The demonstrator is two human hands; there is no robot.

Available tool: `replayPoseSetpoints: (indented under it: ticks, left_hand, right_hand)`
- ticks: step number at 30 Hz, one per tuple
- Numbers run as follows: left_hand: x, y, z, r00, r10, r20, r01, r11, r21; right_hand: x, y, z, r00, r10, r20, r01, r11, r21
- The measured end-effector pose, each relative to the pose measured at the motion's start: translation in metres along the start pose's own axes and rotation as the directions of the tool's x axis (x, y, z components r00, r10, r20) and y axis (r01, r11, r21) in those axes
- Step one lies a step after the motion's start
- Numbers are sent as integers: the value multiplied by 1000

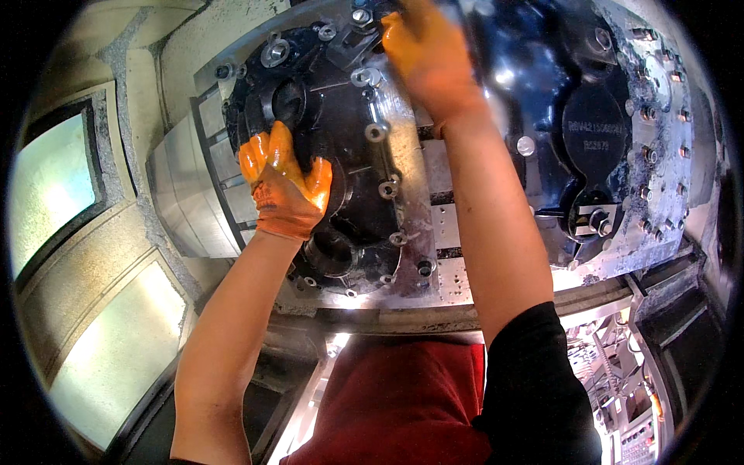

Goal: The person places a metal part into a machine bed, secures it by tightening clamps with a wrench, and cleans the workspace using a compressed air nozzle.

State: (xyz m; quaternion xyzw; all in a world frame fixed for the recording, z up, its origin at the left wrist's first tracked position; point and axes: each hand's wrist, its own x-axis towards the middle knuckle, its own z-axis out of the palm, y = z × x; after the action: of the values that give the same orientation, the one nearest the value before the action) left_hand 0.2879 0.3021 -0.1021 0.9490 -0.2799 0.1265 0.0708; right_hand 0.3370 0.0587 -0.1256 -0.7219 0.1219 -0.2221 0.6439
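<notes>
My left hand (288, 182), in a wet orange glove, rests on a black cast housing (356, 151). Its thumb is spread from the bent fingers, and nothing shows in its grasp. The fingertips lie just below a round bore (290, 101) in the housing. My right hand (431, 66), gloved in orange too, is at the top edge of the view and smeared by motion. Close to its left are a metal clamp (349, 48) and a bolt head (361, 17). Whether it holds anything cannot be made out.
A second, glossy black casting (593, 128) stands at right, beside a metal plate (651, 155) with several bolts. A bolted clamp (595, 221) sits at its lower end. Pale machine walls with lit panels (58, 190) are at left; a ledge (387, 318) runs in front of me.
</notes>
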Motion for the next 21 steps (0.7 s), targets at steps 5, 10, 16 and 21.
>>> replayPoseSetpoints:
  ticks: [5,10,16,21]
  left_hand:
    - [3,2,-4,1000,-7,-15,7,1000,-7]
    - [3,8,-7,996,-70,50,72,996,-43]
    - [13,10,-14,998,-58,15,59,998,-35]
    - [19,14,-19,984,-139,110,146,988,-54]
  right_hand:
    - [17,-12,-27,730,-657,186,674,651,-348]
    - [23,-19,-18,848,-482,220,529,762,-372]
    - [-5,-16,-30,841,-517,160,529,725,-440]
    - [17,-12,-20,764,-578,289,642,634,-431]
